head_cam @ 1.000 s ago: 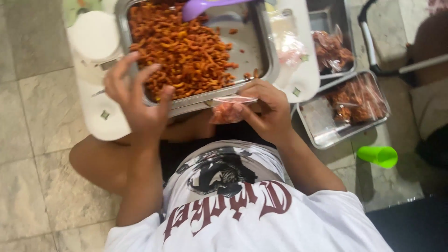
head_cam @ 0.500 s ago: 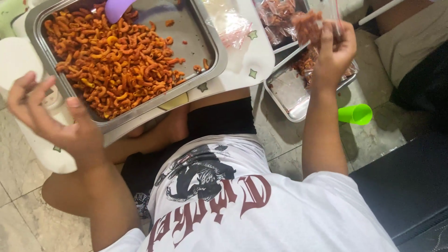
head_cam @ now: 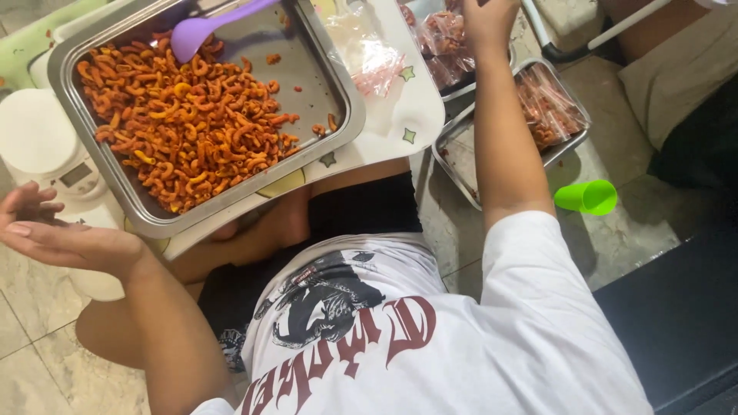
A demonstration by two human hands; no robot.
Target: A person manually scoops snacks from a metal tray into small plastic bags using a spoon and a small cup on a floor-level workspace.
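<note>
My left hand [head_cam: 54, 234] hovers open, palm up, at the left, just below a white kitchen scale [head_cam: 42, 142]. It holds nothing. My right hand [head_cam: 492, 17] reaches far up to the top edge, over a metal tray of filled snack bags [head_cam: 442, 34]. Its fingers are cut off by the frame, so its grip is hidden. Between my arms sits a large metal pan [head_cam: 342, 138] half full of orange-red curled macaroni snacks [head_cam: 192, 131]. A purple spoon [head_cam: 201, 31] rests in them. Empty clear plastic bags [head_cam: 365, 54] lie beside the pan.
The pan rests on a white low table [head_cam: 411, 115] over my lap. A second metal tray of filled bags [head_cam: 550, 107] and a green cup [head_cam: 588, 197] lie on the tiled floor at right. Another person's leg [head_cam: 661, 27] shows top right. A dark surface [head_cam: 676, 315] fills the lower right.
My right hand carried a filled bag from in front of me up and right to the trays. My left hand left the pan's edge and swung out to the left, turning palm up.
</note>
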